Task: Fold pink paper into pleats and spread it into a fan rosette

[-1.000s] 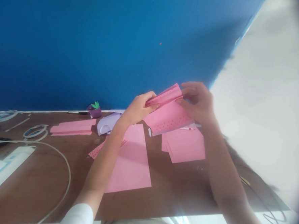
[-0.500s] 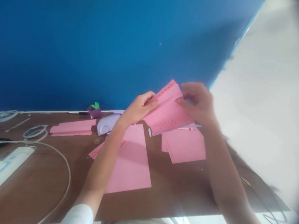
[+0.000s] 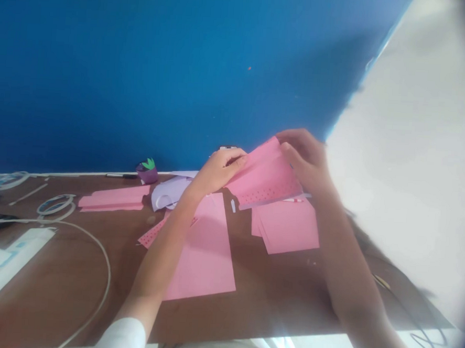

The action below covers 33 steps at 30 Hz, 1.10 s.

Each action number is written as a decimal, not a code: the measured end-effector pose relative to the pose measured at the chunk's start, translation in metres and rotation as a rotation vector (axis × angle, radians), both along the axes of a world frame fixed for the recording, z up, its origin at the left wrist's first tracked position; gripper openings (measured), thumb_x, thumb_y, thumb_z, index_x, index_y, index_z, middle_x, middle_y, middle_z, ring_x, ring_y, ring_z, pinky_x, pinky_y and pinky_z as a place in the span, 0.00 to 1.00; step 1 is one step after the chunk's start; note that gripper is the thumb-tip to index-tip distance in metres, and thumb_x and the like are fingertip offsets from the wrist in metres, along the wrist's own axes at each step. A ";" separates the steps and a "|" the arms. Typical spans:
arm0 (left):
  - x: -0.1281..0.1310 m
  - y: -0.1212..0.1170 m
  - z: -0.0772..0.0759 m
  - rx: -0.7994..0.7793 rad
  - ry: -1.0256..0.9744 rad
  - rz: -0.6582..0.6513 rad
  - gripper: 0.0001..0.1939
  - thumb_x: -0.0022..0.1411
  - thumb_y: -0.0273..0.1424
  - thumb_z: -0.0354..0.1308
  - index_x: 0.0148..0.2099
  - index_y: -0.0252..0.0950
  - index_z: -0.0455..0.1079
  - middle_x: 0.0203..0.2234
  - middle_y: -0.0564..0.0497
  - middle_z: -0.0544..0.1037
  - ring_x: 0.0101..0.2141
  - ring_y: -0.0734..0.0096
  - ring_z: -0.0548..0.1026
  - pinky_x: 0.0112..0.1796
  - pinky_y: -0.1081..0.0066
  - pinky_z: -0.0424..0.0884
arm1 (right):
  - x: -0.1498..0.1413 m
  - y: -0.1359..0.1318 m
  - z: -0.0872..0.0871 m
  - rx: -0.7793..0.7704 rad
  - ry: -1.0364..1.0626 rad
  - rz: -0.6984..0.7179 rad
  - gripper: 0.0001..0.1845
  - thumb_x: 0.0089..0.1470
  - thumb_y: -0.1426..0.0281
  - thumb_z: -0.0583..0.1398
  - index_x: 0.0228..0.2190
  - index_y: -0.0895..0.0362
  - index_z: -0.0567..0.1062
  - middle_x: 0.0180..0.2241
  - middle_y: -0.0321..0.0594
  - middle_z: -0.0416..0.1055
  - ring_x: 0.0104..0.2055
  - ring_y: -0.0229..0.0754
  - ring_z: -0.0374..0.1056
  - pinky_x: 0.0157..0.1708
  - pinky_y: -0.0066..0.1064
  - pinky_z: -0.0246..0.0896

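Holding the dotted pink paper (image 3: 266, 176) btwn my L hand (image 3: 222, 171) & R hand (image 3: 306, 157), each pinching an upper corner, above the brown table (image 3: 272, 302). It's creased, w/ small red dots nr its lower edge. Pink sheets (image 3: 290, 227) lie below it on the table.

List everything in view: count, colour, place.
Desk: one, brown, below.
Wall: one, blue, ahead.
Dotted sheet: one, pink, between hands.
Large sheet: one, pink, desk centre.
Dotted strip: one, pink, left of centre.
Folded paper: one, pink, left.
Loose sheets: at least two, pink, right of centre.
Cut paper: count unclear, lilac, behind large sheet.
Leafy cup: one, purple-green, near wall.
Pen: one, black, beside cup.
Power strip: one, white, left.
Looped cable: one, white, left.
Small clutter: count unclear, mixed, far left.
Left hand, right hand: two, bare, gripping dotted sheet.
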State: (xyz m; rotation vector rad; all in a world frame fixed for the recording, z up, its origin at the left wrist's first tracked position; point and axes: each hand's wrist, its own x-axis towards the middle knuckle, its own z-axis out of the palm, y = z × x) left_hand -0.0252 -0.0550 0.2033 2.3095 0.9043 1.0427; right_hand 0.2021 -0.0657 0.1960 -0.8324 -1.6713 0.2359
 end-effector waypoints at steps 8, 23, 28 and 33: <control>0.008 0.001 -0.008 -0.175 -0.052 -0.122 0.16 0.67 0.41 0.49 0.46 0.35 0.69 0.34 0.50 0.75 0.32 0.71 0.69 0.32 0.72 0.61 | -0.010 0.004 -0.006 -0.118 0.035 0.058 0.10 0.54 0.65 0.63 0.40 0.50 0.76 0.34 0.37 0.78 0.35 0.41 0.74 0.37 0.35 0.68; 0.009 0.011 -0.010 -0.128 -0.042 -0.043 0.17 0.69 0.39 0.44 0.35 0.34 0.66 0.31 0.51 0.70 0.33 0.72 0.66 0.33 0.71 0.60 | -0.008 -0.007 0.002 -0.190 -0.053 0.095 0.18 0.53 0.62 0.64 0.47 0.46 0.72 0.34 0.36 0.77 0.35 0.44 0.71 0.33 0.36 0.67; 0.010 0.010 -0.011 -0.131 -0.044 -0.048 0.17 0.69 0.40 0.44 0.31 0.36 0.61 0.25 0.54 0.64 0.28 0.74 0.62 0.30 0.71 0.57 | -0.010 -0.008 0.002 -0.186 -0.073 0.126 0.20 0.53 0.61 0.65 0.48 0.47 0.72 0.35 0.37 0.76 0.35 0.43 0.71 0.34 0.36 0.67; 0.011 0.008 -0.012 -0.117 -0.016 -0.047 0.19 0.69 0.41 0.44 0.28 0.36 0.54 0.22 0.55 0.58 0.25 0.75 0.58 0.29 0.70 0.54 | -0.012 -0.009 0.002 -0.207 -0.069 0.139 0.20 0.54 0.62 0.63 0.49 0.47 0.71 0.32 0.36 0.74 0.33 0.41 0.68 0.31 0.33 0.64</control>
